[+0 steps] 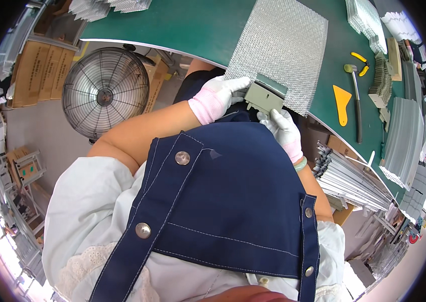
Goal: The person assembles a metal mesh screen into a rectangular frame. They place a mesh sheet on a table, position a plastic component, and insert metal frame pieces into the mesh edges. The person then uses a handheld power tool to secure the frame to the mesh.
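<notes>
Between my two hands is a small grey-green box-shaped part (264,98) with a darker rounded top edge, a slot and small tabs along its lower side. My left hand (219,96), in a white glove with a pink cuff, grips its left end, the index finger stretched along the upper corner. My right hand (284,130), gloved alike, pinches its lower right corner; some fingers are hidden underneath. The part is held at the near edge of a silvery textured sheet (283,45), which lies on the green table (188,25) and reaches its front edge.
To the right on the table lie a yellow scraper (342,103), a hammer (357,95), yellow-handled pliers (361,59) and stacked grey parts (381,83). Long pale strips (349,181) rest below the table's right side. A round floor fan (105,95) stands at left, near cardboard boxes (39,75).
</notes>
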A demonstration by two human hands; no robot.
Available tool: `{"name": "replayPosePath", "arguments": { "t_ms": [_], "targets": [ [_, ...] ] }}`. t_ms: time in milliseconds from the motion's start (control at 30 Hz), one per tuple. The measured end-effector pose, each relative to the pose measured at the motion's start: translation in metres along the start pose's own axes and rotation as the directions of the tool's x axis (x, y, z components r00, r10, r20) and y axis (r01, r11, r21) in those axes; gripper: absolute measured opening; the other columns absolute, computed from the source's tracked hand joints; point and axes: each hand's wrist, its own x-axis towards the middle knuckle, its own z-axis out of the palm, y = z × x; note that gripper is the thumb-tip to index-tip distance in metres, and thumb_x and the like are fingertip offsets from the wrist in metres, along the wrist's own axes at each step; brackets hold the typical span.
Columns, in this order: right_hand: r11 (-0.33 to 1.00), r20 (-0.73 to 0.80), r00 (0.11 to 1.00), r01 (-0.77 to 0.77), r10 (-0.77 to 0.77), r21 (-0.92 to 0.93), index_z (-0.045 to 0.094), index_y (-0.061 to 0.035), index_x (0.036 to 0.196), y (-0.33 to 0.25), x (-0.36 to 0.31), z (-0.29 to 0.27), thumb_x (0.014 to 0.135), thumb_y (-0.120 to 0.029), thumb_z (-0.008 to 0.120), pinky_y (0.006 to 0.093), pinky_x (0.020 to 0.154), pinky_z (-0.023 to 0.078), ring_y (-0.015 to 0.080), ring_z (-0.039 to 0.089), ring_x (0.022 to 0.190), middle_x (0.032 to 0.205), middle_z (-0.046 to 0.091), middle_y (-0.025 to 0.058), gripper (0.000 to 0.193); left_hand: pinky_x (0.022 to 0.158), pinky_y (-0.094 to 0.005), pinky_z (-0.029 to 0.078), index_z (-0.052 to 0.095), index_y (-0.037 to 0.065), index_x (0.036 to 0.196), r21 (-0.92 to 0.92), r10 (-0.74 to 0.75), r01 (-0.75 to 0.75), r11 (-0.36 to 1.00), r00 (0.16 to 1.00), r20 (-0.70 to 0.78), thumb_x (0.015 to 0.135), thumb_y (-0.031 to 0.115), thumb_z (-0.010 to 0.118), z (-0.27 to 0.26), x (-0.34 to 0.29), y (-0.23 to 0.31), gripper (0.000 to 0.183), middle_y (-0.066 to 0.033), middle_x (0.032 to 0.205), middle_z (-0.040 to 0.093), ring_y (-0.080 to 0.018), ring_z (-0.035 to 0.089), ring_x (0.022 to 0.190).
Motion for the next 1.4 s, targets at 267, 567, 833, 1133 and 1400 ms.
{"name": "replayPosePath", "arguments": {
  "t_ms": [267,567,833,1133,1400],
  "targets": [
    [0.997,-0.142,0.99,0.01,-0.021,-0.076,0.053,0.0047,0.118,-0.003,-0.001,0.009,0.095,-0.016,0.062,0.0291,0.076,0.054,0.017,0.063,0.085,0.106,0.064,0.016,0.032,0.081,-0.0289,0.049,0.063,0.0,0.112,0.409,-0.15,0.161,0.898,0.987,-0.059,0.097,0.03,0.062,0.025,-0.02,0.023,0.033,-0.0059,0.095,0.066,-0.0128,0.059,0.082],
    [0.966,-0.185,0.951,0.231,-0.249,-0.114,0.057,-0.0029,0.122,-0.012,-0.002,0.023,0.101,-0.031,0.056,0.041,0.097,0.045,0.0223,0.059,0.112,0.122,0.062,0.0092,0.035,0.07,-0.0229,0.047,0.06,0.001,0.104,0.447,-0.187,0.214,0.868,0.977,-0.105,0.097,0.029,0.063,0.022,-0.017,0.019,0.029,-0.0053,0.09,0.064,-0.0077,0.054,0.075],
    [0.987,0.025,0.997,0.073,-0.077,0.143,0.058,-0.0055,0.117,-0.014,0.004,-0.008,0.101,-0.027,0.055,0.0354,0.085,0.051,0.0208,0.063,0.1,0.111,0.066,0.0096,0.027,0.072,-0.0247,0.049,0.058,0.002,0.105,0.324,-0.222,0.209,0.923,0.975,0.002,0.096,0.03,0.065,0.004,-0.007,0.008,0.03,-0.0074,0.094,0.064,-0.0083,0.055,0.075],
    [0.969,-0.249,0.956,0.096,-0.153,-0.228,0.06,-0.003,0.115,-0.032,-0.016,-0.011,0.098,-0.033,0.061,0.0369,0.081,0.054,0.0221,0.065,0.091,0.106,0.066,0.011,0.035,0.066,-0.0262,0.048,0.063,0.0,0.102,0.623,-0.446,0.251,0.741,0.878,0.176,0.098,0.037,0.061,0.026,-0.023,0.046,0.037,-0.0038,0.087,0.065,-0.0108,0.059,0.073],
    [0.919,-0.119,0.985,-0.157,0.121,-0.363,0.06,0.0009,0.116,-0.016,-0.002,0.013,0.096,-0.036,0.064,0.0211,0.072,0.047,0.0064,0.055,0.079,0.096,0.064,0.0068,0.042,0.107,-0.0482,0.037,0.057,0.021,0.135,0.429,0.082,-0.593,-0.682,0.521,0.85,0.086,0.048,0.064,0.061,0.091,0.088,0.057,-0.0125,0.143,0.05,-0.0399,0.045,0.129]
  ]
}}
